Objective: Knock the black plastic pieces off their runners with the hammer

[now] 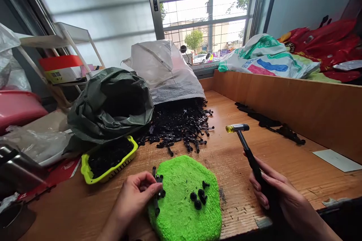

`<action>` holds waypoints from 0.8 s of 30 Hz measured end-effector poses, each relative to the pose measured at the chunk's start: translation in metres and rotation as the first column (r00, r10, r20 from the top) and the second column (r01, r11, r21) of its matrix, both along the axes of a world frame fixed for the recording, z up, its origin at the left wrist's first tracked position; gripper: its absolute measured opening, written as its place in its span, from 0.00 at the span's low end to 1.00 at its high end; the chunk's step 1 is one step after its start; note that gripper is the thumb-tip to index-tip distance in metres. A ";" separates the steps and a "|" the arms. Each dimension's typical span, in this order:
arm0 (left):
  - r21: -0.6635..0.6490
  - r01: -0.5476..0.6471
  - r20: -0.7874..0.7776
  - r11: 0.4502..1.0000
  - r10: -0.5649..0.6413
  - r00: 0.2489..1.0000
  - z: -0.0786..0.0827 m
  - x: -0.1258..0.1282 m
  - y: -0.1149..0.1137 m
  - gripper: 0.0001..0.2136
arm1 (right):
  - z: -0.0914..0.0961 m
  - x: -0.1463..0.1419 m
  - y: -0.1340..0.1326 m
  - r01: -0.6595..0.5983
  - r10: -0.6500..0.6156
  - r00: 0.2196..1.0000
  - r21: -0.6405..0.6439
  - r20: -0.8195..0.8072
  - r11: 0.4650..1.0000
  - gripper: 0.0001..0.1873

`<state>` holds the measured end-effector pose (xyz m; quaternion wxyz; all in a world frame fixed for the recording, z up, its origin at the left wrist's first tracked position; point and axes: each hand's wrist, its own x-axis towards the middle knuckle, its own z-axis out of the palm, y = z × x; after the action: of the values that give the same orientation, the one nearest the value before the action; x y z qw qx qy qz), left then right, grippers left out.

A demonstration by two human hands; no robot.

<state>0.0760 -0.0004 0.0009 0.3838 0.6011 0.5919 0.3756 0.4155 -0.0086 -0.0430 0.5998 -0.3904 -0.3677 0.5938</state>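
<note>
My right hand (273, 184) is wrapped round the black handle of a small mallet (244, 141), whose head has a clear yellow face. It is held up over the table, right of a green fuzzy pad (181, 192). At the pad's left edge, my left hand (138, 192) pinches a black plastic part (157, 205) with several round knobs along it; the fingers partly hide it. Several small black knob-shaped pieces (198, 197) lie loose on the pad's right half.
Behind the pad, a heap of black branched parts (181, 128) spills from a white sack (175, 71). Left of it are a dark green bag (110, 101) and a yellow-green basket (131, 150) of black bits. A wooden board (283, 94) edges the table at right, near a white card (336, 159).
</note>
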 end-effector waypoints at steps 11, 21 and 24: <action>-0.322 0.122 0.584 0.939 0.096 0.806 0.009 0.040 -0.021 0.24 | 0.011 -0.004 -0.007 0.008 -0.008 1.000 -0.012 0.022 1.000 0.28; -0.359 0.159 0.532 0.920 0.062 0.844 0.012 0.057 -0.020 0.23 | 0.007 -0.001 -0.004 -0.017 0.018 0.999 -0.012 0.047 1.000 0.30; -0.369 0.165 0.504 0.915 0.048 0.862 0.010 0.059 -0.018 0.24 | 0.006 0.000 -0.003 -0.016 0.016 0.998 -0.008 0.053 1.000 0.30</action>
<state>0.1347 -0.0189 0.0110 0.6506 0.4090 0.5163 0.3780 0.4152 -0.0117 -0.0369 0.5836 -0.4054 -0.3845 0.5892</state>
